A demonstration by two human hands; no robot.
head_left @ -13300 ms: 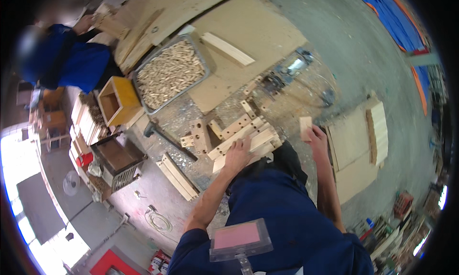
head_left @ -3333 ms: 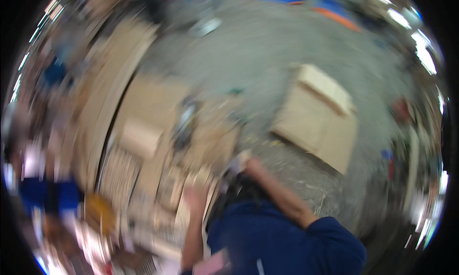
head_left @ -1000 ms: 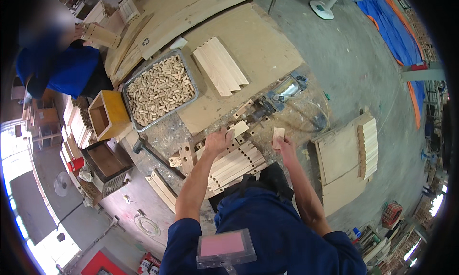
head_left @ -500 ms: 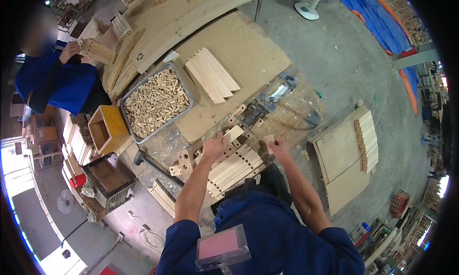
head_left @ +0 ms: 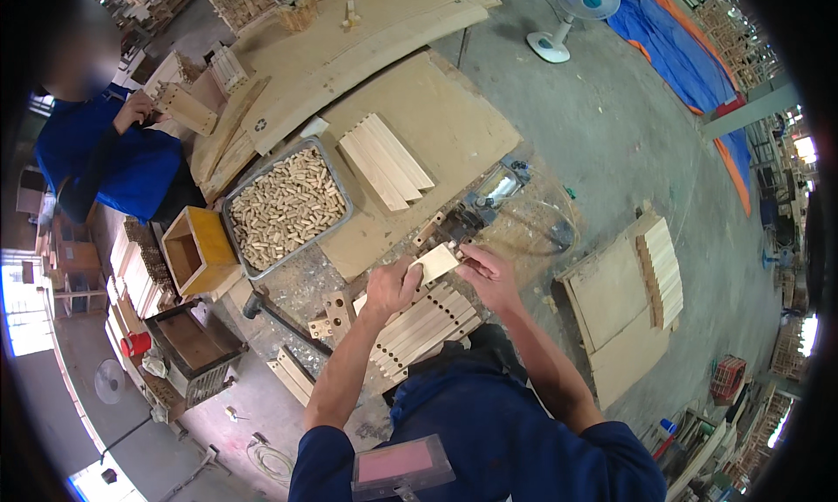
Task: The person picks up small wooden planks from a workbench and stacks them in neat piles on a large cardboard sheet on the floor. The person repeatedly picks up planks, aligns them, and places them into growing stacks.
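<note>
My left hand [head_left: 393,287] is closed around a short, pale wooden board [head_left: 436,264], thumb along its near side. At that board's right end, the fingers of my right hand [head_left: 491,278] are closed on its edge; whether a smaller piece sits between them is hidden. Just below both hands lies a row of wooden slats [head_left: 429,326] with dark round holes near their ends. Beyond the board stands a small metal clamp-like machine [head_left: 478,207], partly hidden by it. A wooden block with large holes [head_left: 339,308] rests left of my left hand.
A grey tray [head_left: 347,188] full of wooden dowels stands left of a stack of boards [head_left: 384,161]. Near it are a yellow box [head_left: 209,256] and a hammer [head_left: 255,303]. More slats [head_left: 661,271] lie at right. A co-worker [head_left: 113,157] holds a board at far left.
My right hand has moved left and inward, from holding a small wooden piece apart to gripping the board's end. My left hand now holds the board raised across the front of the machine.
</note>
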